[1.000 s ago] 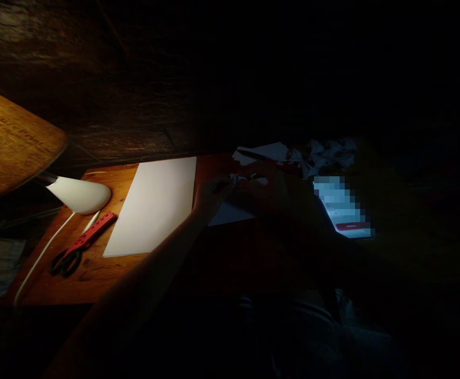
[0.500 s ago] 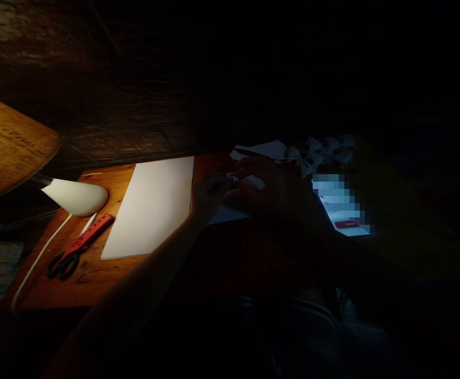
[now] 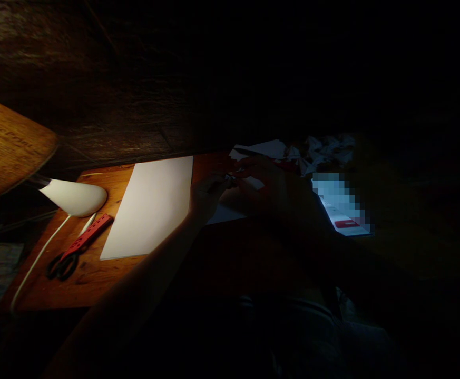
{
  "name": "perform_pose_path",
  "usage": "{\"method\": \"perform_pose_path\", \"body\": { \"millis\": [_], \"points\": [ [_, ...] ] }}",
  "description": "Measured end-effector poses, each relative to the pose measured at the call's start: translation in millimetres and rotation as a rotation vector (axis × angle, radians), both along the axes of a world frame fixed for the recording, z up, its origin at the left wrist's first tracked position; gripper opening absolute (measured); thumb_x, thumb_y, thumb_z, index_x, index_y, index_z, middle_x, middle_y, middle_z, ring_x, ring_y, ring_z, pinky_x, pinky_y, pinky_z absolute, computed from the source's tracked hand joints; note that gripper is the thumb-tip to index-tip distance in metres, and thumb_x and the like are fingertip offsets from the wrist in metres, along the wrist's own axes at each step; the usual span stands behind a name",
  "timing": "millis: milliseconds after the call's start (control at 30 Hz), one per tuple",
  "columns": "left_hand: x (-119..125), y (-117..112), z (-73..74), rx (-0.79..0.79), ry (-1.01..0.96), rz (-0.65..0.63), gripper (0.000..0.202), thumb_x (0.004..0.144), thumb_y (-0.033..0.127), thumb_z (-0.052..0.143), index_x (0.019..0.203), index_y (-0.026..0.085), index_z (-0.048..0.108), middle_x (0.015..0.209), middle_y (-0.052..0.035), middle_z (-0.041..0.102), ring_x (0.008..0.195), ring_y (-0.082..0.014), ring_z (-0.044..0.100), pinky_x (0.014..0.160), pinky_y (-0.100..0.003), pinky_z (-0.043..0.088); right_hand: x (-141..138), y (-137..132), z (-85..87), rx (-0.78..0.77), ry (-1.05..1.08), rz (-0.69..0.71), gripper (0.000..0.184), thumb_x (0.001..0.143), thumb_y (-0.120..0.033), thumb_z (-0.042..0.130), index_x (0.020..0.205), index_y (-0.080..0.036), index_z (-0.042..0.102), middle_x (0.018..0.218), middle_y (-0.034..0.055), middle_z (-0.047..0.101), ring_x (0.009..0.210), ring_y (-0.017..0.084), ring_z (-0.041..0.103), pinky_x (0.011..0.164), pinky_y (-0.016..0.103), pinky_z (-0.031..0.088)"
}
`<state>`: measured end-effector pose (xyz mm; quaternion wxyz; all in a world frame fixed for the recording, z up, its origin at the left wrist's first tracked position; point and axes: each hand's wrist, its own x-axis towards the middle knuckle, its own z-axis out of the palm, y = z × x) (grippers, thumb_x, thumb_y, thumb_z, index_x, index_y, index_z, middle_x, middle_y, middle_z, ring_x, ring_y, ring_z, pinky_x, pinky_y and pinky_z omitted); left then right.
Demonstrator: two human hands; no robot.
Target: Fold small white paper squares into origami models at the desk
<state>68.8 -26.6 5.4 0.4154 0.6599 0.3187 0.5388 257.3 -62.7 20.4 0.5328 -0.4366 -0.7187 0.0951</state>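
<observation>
Both your left hand (image 3: pixel 206 196) and right hand (image 3: pixel 265 192) pinch a small paper piece (image 3: pixel 235 179) at frame centre. The paper is probably light and tears easily; grip its edges.

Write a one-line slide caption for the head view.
In lamp-lit gloom, left hand and right hand work a small white paper piece on a wooden table, beside a blank sheet and scissors.

Matt white paper sheet (image 3: pixel 150 205), wooden table (image 3: pixel 91 273)
</observation>
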Motion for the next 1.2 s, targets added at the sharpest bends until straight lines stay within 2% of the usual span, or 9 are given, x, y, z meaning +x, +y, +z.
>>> {"method": "perform_pose_path", "body": {
  "millis": [133,367,633,1033,1200],
  "points": [
    [-0.4,0.0,0.8,0.022,-0.006,-0.023,0.020,0.086,0.033,0.083,0.075,0.020,0.075,0.085,-0.0038,0.075,0.082,-0.0168,0.074,0.076,-0.030,0.061,-0.4,-0.9,1.6,-0.002,-0.012,0.008,0.008,0.095,-0.033,0.071,0.095,-0.029,0.078,0.115,0.0062,0.075,0.114,0.027,0.070,0.103,0.050,0.057],
    [-0.4,0.9,0.1,0.008,0.028,0.014,0.020,0.086,0.035,0.083,0.074,0.021,0.075,0.087,-0.0036,0.076,0.085,-0.0172,0.074,0.080,-0.030,0.062,-1.8,-3.1,2.6,0.009,-0.028,-0.003,0.008,0.096,-0.032,0.069,0.094,-0.028,0.076,0.116,0.0076,0.075,0.115,0.027,0.070,0.102,0.048,0.057],
    [-0.8,2.9,-4.2,0.020,0.014,0.006,0.013,0.084,0.026,0.082,0.076,0.021,0.074,0.088,-0.0030,0.075,0.085,-0.0159,0.073,0.081,-0.030,0.061,-0.9,1.4,-3.2,0.030,-0.040,-0.004,0.009,0.096,-0.033,0.070,0.091,-0.027,0.076,0.117,0.0072,0.075,0.116,0.028,0.070,0.104,0.049,0.055],
    [-0.6,4.9,-4.3,0.076,-0.026,-0.027,0.012,0.084,0.026,0.082,0.076,0.020,0.076,0.088,-0.0031,0.078,0.083,-0.0155,0.075,0.076,-0.028,0.063,-3.5,7.4,-8.9,0.109,0.089,0.059,0.008,0.093,-0.032,0.074,0.087,-0.027,0.076,0.110,0.0054,0.076,0.107,0.026,0.073,0.094,0.046,0.059],
    [-0.3,4.2,-4.5,0.063,-0.023,-0.023,0.011,0.083,0.026,0.081,0.076,0.020,0.075,0.087,-0.0030,0.079,0.080,-0.0153,0.076,0.075,-0.027,0.063,-1.3,5.5,-7.5,0.119,0.066,0.057,0.008,0.093,-0.034,0.074,0.089,-0.027,0.076,0.110,0.0055,0.077,0.108,0.026,0.072,0.096,0.046,0.059]
  ]
}}
